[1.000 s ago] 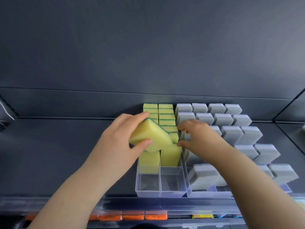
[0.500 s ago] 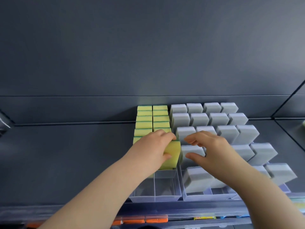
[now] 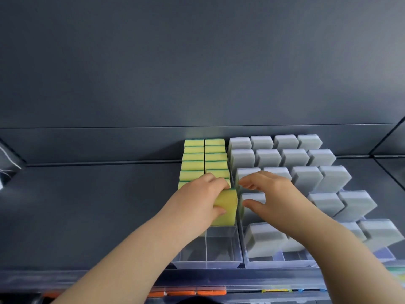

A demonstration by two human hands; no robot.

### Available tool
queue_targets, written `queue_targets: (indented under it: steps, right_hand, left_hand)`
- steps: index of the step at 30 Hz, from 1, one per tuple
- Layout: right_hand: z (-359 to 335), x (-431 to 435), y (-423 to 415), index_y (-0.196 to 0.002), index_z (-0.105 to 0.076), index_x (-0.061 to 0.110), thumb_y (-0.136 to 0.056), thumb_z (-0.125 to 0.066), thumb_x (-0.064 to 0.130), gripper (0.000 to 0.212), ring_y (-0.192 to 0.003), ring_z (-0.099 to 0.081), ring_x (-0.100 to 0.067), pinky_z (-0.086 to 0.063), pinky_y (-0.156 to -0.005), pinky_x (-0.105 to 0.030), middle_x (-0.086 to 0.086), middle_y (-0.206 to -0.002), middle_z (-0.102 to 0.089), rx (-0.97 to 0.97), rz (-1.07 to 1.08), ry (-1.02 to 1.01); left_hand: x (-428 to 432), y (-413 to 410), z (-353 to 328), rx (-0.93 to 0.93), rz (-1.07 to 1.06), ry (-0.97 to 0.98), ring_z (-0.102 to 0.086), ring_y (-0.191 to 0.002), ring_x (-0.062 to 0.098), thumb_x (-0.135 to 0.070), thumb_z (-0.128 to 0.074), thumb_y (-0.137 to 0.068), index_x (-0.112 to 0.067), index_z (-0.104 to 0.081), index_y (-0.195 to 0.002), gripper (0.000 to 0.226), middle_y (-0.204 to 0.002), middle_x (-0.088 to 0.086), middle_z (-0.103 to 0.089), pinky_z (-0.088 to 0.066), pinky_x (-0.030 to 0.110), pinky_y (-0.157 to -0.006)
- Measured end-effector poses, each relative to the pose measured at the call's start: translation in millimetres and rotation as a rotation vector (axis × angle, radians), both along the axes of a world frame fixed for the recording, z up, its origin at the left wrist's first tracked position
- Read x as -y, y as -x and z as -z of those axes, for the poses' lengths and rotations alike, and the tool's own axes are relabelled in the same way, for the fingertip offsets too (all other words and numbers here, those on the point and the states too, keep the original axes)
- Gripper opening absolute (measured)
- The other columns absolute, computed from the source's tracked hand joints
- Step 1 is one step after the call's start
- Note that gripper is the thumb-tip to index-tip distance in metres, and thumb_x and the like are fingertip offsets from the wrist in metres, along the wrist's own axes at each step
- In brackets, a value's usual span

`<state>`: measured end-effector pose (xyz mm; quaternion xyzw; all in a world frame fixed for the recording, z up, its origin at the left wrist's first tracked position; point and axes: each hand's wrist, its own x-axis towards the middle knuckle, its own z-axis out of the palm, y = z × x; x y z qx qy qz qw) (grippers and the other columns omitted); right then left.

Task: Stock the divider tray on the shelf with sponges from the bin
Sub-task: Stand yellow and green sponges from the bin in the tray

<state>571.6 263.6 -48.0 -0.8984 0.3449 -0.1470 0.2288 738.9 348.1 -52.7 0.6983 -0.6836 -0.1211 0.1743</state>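
Hidden or unclear: the left hand (image 3: 198,197) covers the near end of the tray's left lane, so what lies under the palm cannot be made out. The right forearm crosses the grey sponges (image 3: 302,163), hiding several of them. The lower shelf edge is blurred; orange packs (image 3: 186,291) show beneath it, cut off by the frame bottom. A pale shape at the far left edge is too blurred to identify.

Containers: a clear divider tray (image 3: 221,255) sits on the dark shelf (image 3: 87,205), split into two lanes. Both lanes are filled from the back wall forward with yellow sponges (image 3: 203,157), green-backed, standing on edge. The nearest compartment of the right lane holds nothing; the one beside it on the left is partly behind the arm. Just to the right, touching or nearly so, a second clear tray (image 3: 278,263) holds the grey sponges in four lanes, leaning in stepped rows.

Hands: the left hand pinches one yellow sponge (image 3: 228,205), fingers over its top, thumb on its near face; it stands upright at the front of the right lane's row, just behind the bare compartment. The right hand (image 3: 274,194) is spread, fingers curved, thumb apart, hovering at the grey sponges beside the divider wall; whether the fingertips touch them cannot be told.
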Motion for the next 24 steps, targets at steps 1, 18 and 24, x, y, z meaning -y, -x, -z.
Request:
queue_targets:
  steps: [1,18,24]
  right_hand:
    - [-0.9,0.9,-0.8,-0.121,-0.056,0.022,-0.085,-0.065,0.021,0.038,-0.095,-0.045,0.004,-0.033,-0.087,-0.007,0.015,-0.108,-0.051,-0.01,-0.003,-0.003]
    - [-1.1,9.8,-8.7,-0.127,-0.052,0.024,-0.089,-0.057,0.016,0.039,-0.116,-0.048,-0.008,-0.038,-0.097,-0.02,0.009,-0.125,-0.052,-0.137,-0.076,-0.032]
    - [4.0,-1.4,-9.1,-0.129,-0.05,0.026,-0.09,-0.056,0.024,0.039,-0.118,-0.046,-0.008,-0.039,-0.097,-0.022,0.011,-0.128,-0.05,-0.153,-0.11,0.037]
  left_hand:
    - [-2.0,-0.8,0.7,0.0,-0.004,0.015,-0.049,-0.104,0.01,-0.034,-0.062,-0.086,-0.032,-0.046,-0.128,0.045,-0.121,-0.015,-0.046,-0.043,0.027,-0.087]
    - [-5.5,2.8,50.9,0.217,0.075,0.313,-0.057,-0.076,0.016,-0.035,-0.089,-0.053,-0.016,-0.07,-0.106,0.06,-0.081,-0.004,-0.062,-0.049,0.026,-0.062]
    - [-18.4,-1.8,53.5,0.19,0.025,0.427,-0.055,-0.08,0.017,-0.028,-0.08,-0.07,-0.015,-0.072,-0.087,0.023,-0.086,-0.002,-0.061,-0.045,0.029,-0.069]
